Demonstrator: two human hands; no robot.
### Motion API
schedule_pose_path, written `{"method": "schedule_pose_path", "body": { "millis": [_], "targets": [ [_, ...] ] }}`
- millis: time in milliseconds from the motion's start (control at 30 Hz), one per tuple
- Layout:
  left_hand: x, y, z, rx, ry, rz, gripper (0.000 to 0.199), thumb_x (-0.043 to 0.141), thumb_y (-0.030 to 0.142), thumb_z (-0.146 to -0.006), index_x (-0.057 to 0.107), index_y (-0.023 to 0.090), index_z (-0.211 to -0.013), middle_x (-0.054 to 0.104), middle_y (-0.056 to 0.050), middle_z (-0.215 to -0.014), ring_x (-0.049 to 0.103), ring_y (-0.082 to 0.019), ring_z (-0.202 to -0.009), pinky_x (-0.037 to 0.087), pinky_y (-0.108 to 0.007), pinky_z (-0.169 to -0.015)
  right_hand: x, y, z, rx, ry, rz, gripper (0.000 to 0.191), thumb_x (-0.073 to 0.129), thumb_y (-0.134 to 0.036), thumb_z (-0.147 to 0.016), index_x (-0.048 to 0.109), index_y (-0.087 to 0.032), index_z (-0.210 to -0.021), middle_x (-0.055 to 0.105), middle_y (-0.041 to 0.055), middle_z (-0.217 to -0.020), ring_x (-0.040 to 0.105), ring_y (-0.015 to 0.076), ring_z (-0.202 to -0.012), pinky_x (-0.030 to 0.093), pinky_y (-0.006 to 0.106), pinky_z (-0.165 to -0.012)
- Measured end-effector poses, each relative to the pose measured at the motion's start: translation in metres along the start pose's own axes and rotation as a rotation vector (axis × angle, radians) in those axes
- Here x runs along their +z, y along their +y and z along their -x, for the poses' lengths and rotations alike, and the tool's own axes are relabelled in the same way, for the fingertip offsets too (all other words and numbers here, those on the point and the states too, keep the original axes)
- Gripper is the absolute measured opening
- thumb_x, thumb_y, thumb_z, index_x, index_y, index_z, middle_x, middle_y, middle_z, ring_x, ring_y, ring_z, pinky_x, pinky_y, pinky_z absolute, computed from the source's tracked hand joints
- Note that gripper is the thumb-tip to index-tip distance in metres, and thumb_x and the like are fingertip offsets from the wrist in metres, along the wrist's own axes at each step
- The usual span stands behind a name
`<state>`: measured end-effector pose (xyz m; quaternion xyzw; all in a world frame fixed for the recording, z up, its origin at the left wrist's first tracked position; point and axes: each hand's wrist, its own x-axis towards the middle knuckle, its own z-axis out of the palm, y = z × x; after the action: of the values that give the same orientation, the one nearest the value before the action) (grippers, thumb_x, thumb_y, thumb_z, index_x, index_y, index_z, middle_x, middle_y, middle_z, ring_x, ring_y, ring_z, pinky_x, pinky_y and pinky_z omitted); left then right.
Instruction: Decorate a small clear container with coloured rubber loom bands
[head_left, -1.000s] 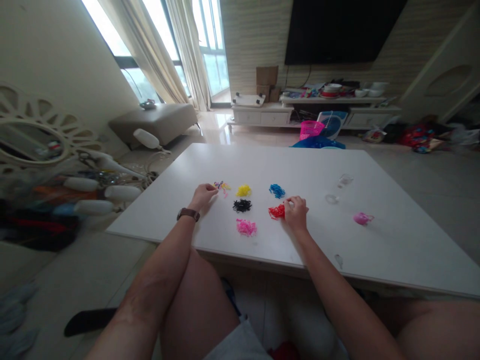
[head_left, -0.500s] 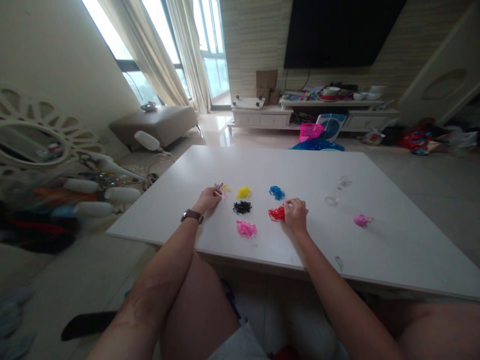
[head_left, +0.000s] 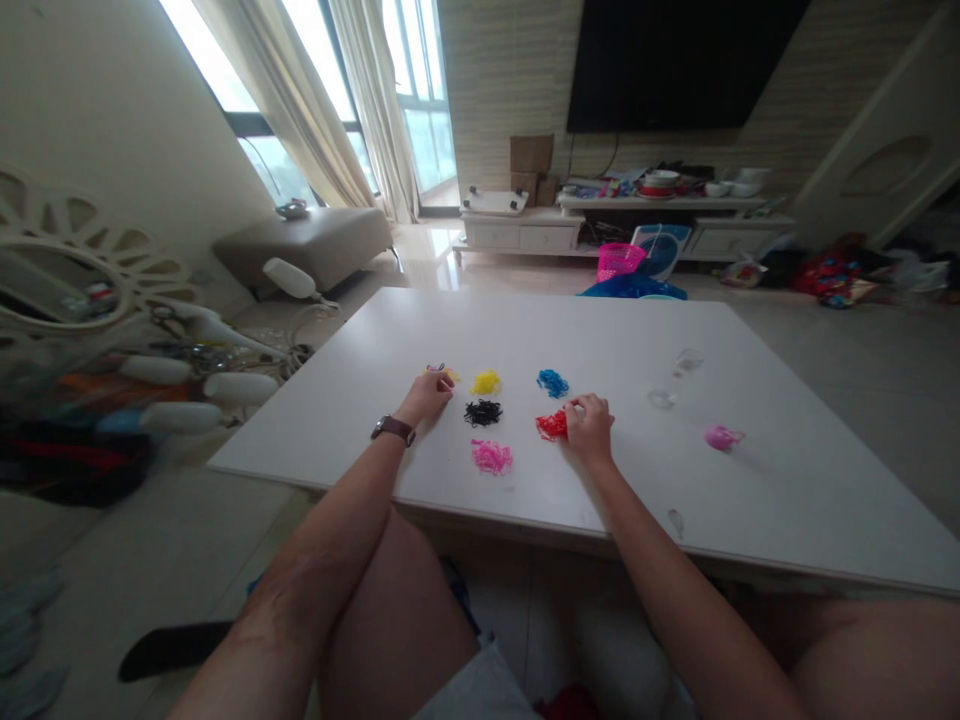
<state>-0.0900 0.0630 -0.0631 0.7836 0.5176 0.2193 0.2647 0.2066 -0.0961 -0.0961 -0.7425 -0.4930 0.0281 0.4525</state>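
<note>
My left hand (head_left: 427, 396), a watch on its wrist, lies over the small mixed-colour pile of bands (head_left: 448, 373) and partly hides it. Its fingers are pinched together, and what they hold is too small to see. My right hand (head_left: 590, 426) rests at the right side of the red bands (head_left: 551, 426), fingers bent together over their edge. Between the hands are piles of yellow bands (head_left: 486, 382), black bands (head_left: 483, 412) and pink bands (head_left: 492, 457). Blue bands (head_left: 553, 382) lie just beyond the red ones.
On the right of the white table (head_left: 795, 500) are a pink object (head_left: 723, 437), a clear ring (head_left: 662, 399), a crumpled clear item (head_left: 688, 361) and a small clear piece (head_left: 676, 522). A pink basket (head_left: 620, 262) stands beyond the far edge.
My left hand has shifted slightly right, covering more of the mixed pile. My right hand has stayed at the red bands. The view has moved a little.
</note>
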Motion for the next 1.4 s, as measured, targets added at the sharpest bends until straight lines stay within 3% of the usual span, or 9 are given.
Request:
{"method": "schedule_pose_path", "body": {
  "millis": [167, 300, 433, 533, 633, 833, 1400],
  "targets": [
    [-0.001, 0.003, 0.001, 0.045, -0.018, 0.005, 0.018, 0.060, 0.016, -0.073, 0.070, 0.016, -0.088, 0.068, -0.004, -0.076, 0.063, -0.017, -0.071, 0.049, -0.029, -0.070, 0.000, -0.001, 0.000, 0.012, -0.009, 0.009, 0.019, 0.049, -0.031, -0.084, 0.061, -0.021, -0.073, 0.067, 0.0066, -0.093, 0.052, 0.0262, -0.100, 0.033, 0.038, -0.084],
    [-0.001, 0.020, 0.007, 0.116, -0.072, 0.141, 0.022, 0.062, 0.025, -0.077, 0.069, 0.016, -0.096, 0.069, -0.004, -0.079, 0.063, -0.016, -0.073, 0.050, -0.028, -0.070, 0.000, -0.002, -0.001, 0.014, -0.007, 0.022, 0.018, 0.049, -0.030, -0.085, 0.061, -0.021, -0.074, 0.067, 0.0063, -0.094, 0.053, 0.0258, -0.099, 0.034, 0.037, -0.083],
    [0.005, 0.058, 0.030, 0.241, -0.272, 0.267, 0.024, 0.066, 0.030, -0.079, 0.070, 0.016, -0.098, 0.071, -0.006, -0.082, 0.065, -0.016, -0.075, 0.052, -0.028, -0.073, 0.000, -0.002, 0.000, 0.003, -0.016, 0.030, 0.018, 0.049, -0.029, -0.085, 0.060, -0.021, -0.073, 0.067, 0.0059, -0.093, 0.053, 0.0253, -0.098, 0.034, 0.037, -0.082],
    [0.013, 0.088, 0.049, 0.399, -0.515, 0.243, 0.023, 0.064, 0.021, -0.079, 0.072, 0.015, -0.100, 0.072, -0.006, -0.081, 0.065, -0.015, -0.073, 0.051, -0.026, -0.069, 0.000, -0.002, 0.000, -0.004, -0.017, 0.032, 0.018, 0.049, -0.027, -0.086, 0.061, -0.021, -0.073, 0.067, 0.0059, -0.092, 0.052, 0.0250, -0.098, 0.034, 0.036, -0.082],
    [0.022, 0.105, 0.059, 0.515, -0.593, 0.138, 0.028, 0.064, 0.011, -0.074, 0.074, 0.015, -0.100, 0.073, -0.004, -0.076, 0.065, -0.013, -0.068, 0.049, -0.023, -0.066, 0.000, -0.002, 0.000, -0.011, -0.009, 0.031, 0.018, 0.050, -0.027, -0.085, 0.061, -0.020, -0.073, 0.067, 0.0058, -0.092, 0.053, 0.0247, -0.097, 0.034, 0.036, -0.082],
    [0.030, 0.104, 0.057, 0.565, -0.619, 0.007, 0.028, 0.067, 0.007, -0.070, 0.077, 0.014, -0.095, 0.073, -0.002, -0.071, 0.065, -0.011, -0.063, 0.047, -0.020, -0.063, 0.000, -0.001, -0.001, -0.022, -0.003, 0.028, 0.017, 0.051, -0.027, -0.084, 0.061, -0.020, -0.072, 0.066, 0.0054, -0.090, 0.052, 0.0245, -0.096, 0.034, 0.035, -0.080],
    [0.013, 0.097, 0.053, 0.469, -0.635, 0.128, 0.023, 0.073, 0.019, -0.075, 0.076, 0.013, -0.097, 0.073, -0.005, -0.074, 0.065, -0.013, -0.065, 0.048, -0.021, -0.061, 0.002, 0.002, -0.001, -0.022, 0.001, 0.010, 0.018, 0.050, -0.027, -0.084, 0.061, -0.021, -0.072, 0.066, 0.0055, -0.090, 0.053, 0.0254, -0.097, 0.034, 0.038, -0.082]
  ]
}}
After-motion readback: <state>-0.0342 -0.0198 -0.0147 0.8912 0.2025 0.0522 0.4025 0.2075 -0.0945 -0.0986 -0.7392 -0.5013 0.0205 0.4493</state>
